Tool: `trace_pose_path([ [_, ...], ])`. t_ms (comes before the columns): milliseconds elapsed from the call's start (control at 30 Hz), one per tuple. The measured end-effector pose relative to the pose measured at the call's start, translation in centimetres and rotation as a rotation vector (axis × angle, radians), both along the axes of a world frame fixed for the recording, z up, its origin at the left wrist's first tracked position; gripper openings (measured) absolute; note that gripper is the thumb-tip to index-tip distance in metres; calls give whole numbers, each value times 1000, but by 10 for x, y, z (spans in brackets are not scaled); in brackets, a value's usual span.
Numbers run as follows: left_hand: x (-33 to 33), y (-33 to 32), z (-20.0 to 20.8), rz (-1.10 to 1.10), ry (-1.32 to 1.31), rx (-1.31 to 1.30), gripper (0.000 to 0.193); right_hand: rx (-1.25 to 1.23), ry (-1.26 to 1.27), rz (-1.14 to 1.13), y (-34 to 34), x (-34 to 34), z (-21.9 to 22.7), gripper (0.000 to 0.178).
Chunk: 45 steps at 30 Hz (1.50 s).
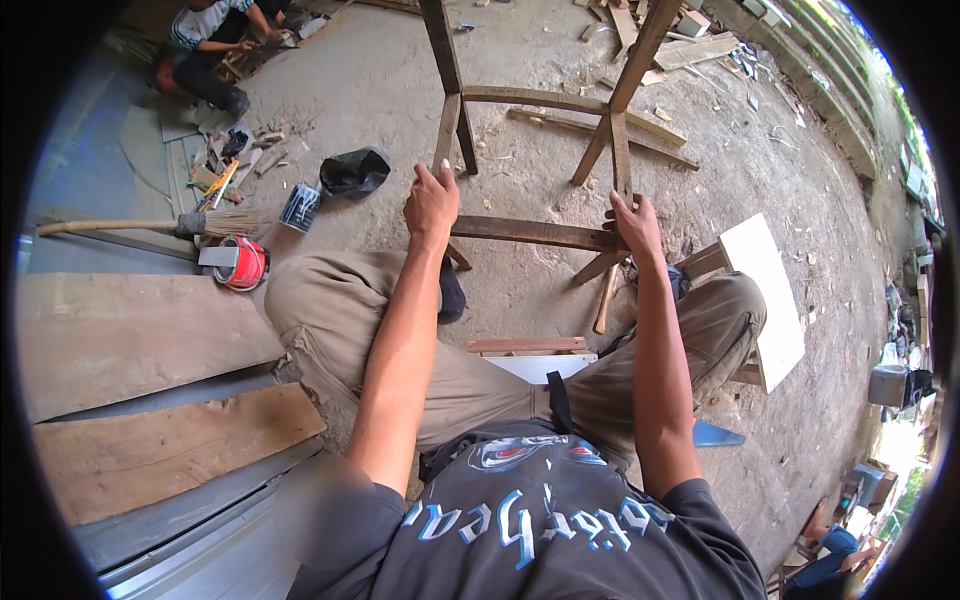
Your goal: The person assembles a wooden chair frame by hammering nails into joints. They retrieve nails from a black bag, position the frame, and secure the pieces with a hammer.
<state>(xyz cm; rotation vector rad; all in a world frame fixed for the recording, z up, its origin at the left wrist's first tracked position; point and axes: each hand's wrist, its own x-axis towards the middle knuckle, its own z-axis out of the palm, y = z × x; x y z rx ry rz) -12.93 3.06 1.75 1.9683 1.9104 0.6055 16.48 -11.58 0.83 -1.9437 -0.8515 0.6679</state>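
A dark wooden chair frame (530, 232), without a seat panel, stands on the ground in front of my knees. Its two tall back posts rise toward the top of the view. My left hand (433, 207) is closed around the near left corner of the frame, where the side rail meets the front rail. At the near right corner, my right hand (637, 228) grips the frame, fingers over the side rail. A tool's wooden handle (605, 300) lies by the right front leg; its head is hidden.
Planks (150, 335) lie to my left. Nearby are a red paint can (240, 263), a broom (120, 227), a dark tin (300, 208) and a black bag (355, 172). A white board (765, 290) stands right. Another person (215, 45) works far left. Scrap wood (695, 50) litters the far right.
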Motion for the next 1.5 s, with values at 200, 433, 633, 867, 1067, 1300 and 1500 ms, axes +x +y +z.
trace_pose_path([
  [200, -7, 14, -28, -172, 26, 187, 61, -60, -193, -23, 13, -3, -11, 52],
  [433, 4, 6, 1, -143, 6, -25, 61, -82, -311, -67, 15, -5, -3, 51],
  [633, 9, 7, 0, -116, 5, -30, 61, -46, -365, -89, 21, 2, -10, 49],
  [867, 4, 13, -12, -144, -23, 39, 60, -69, -295, -55, 17, 0, 1, 54],
  [1067, -10, 26, -27, -131, -837, -407, 59, 23, 163, -10, 11, 10, -1, 62],
  [1300, -45, 35, -48, 25, -1101, -492, 58, -13, -26, -34, 0, 21, -11, 79],
  [1500, -96, 7, -114, 41, -439, -591, 38, 104, 244, -153, -14, 43, -31, 70],
])
